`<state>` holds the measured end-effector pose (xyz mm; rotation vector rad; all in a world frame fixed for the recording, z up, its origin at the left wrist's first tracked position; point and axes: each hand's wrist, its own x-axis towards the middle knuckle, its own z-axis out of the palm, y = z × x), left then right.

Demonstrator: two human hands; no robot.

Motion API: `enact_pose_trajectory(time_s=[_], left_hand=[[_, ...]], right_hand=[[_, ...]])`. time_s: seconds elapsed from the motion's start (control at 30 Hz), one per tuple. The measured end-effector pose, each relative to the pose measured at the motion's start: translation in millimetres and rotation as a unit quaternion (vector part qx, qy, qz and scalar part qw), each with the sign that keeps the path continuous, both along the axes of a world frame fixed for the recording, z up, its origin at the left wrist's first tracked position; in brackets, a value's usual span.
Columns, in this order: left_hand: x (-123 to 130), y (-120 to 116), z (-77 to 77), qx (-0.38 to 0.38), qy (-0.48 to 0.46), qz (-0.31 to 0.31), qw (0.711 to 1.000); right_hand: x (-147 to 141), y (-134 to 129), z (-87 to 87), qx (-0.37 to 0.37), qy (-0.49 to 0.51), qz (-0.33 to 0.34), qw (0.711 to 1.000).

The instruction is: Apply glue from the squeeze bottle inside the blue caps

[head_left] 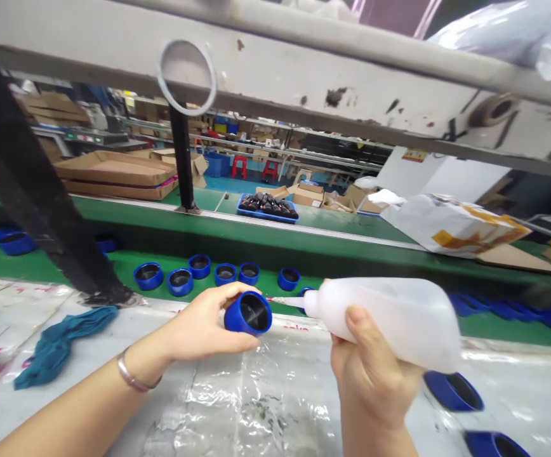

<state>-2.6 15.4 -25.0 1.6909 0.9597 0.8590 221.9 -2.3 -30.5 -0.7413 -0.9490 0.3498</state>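
The left hand grips a short, round blue cup with a black inside, holding it tilted above the near edge of the green conveyor belt. The right hand is closed around a translucent white plastic squeeze bottle, tipped sideways, its narrow nozzle pointing left, near the cup's rim. More blue cups stand along the belt beyond the plastic-covered tabletop; two others sit at the tabletop's right side.
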Motion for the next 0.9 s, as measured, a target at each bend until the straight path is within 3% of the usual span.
enact_pose_trajectory(time_s=[0.33,0.67,0.9], left_hand=[[1,-7,3.5,0.012,0.021,-0.020,1.000],[-3,-7,6.7,0.016,0.040,-0.006,0.999],[-8,-8,8.2,0.049,0.057,0.005,0.997]], right_hand=[[6,-1,-19.5,-0.018,-0.075,0.050,0.996],[24,-3,-31.7,-0.031,-0.111,0.055,0.992],[23,-7,-27.5,0.000,-0.131,0.030,0.991]])
